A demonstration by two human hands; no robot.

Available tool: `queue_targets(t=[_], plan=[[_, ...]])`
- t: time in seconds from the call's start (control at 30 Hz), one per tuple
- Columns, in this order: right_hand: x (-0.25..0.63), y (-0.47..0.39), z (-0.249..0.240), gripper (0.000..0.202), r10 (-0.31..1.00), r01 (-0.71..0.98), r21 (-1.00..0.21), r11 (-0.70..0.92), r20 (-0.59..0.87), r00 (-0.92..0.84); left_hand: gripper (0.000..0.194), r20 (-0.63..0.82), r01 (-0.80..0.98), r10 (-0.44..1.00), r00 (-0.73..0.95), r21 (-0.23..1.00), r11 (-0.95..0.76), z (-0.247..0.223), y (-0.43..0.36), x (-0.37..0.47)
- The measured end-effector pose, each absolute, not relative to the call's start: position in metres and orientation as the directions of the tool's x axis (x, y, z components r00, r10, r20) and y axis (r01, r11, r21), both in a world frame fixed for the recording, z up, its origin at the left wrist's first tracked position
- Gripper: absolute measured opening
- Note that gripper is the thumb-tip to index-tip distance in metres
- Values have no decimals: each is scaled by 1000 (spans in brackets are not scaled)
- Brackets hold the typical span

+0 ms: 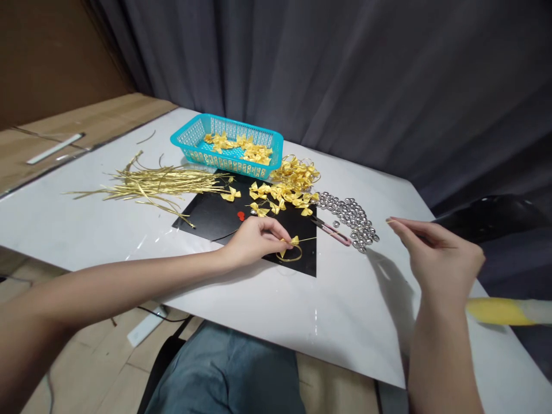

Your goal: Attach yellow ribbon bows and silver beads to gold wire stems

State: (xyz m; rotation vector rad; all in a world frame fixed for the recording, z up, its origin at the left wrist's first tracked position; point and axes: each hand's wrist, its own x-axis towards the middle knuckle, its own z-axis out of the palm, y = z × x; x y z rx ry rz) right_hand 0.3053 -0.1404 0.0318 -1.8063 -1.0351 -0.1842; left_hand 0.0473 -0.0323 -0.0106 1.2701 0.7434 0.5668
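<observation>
My left hand (257, 238) is closed in a pinch on a small yellow ribbon bow (294, 240) above the black mat. Just below the fingertips hangs a loop of thin gold cord (290, 260). A fine gold strand runs from the bow to the right and fades against the white table. Raised at the right, my right hand (435, 247) pinches a gold end of the cord between thumb and forefinger. More yellow bows (280, 195) lie on the black mat (302, 261), beside a small red piece (241, 216).
A turquoise basket (233, 168) holding yellow bows stands at the back. Gold cords (168, 181) lie at left; looped yellow ribbons (297, 171) are heaped beside the basket. Pink-handled snips (338, 234) lie near silver beads (349, 213). Something yellow (495, 310) sits at far right.
</observation>
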Motion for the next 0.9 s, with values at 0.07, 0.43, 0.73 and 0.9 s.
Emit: queue_targets(t=[0.07, 0.43, 0.73, 0.9], plan=[[297, -139, 33, 17, 522, 604, -797, -2, 515, 680, 7, -156, 42, 743, 651, 985, 170, -12, -34, 48], [229, -130, 28, 23, 935, -150, -975, 163, 104, 339, 7, -90, 52, 744, 662, 996, 74, -20, -39, 53], [215, -122, 1, 23, 964, -156, -979, -131, -162, 210, 6, -60, 18, 732, 678, 998, 64, -15, -42, 51], [213, -121, 2, 26, 963, -139, -981, -135, -163, 215, 6, -53, 17, 732, 679, 998, 56, -15, -41, 50]])
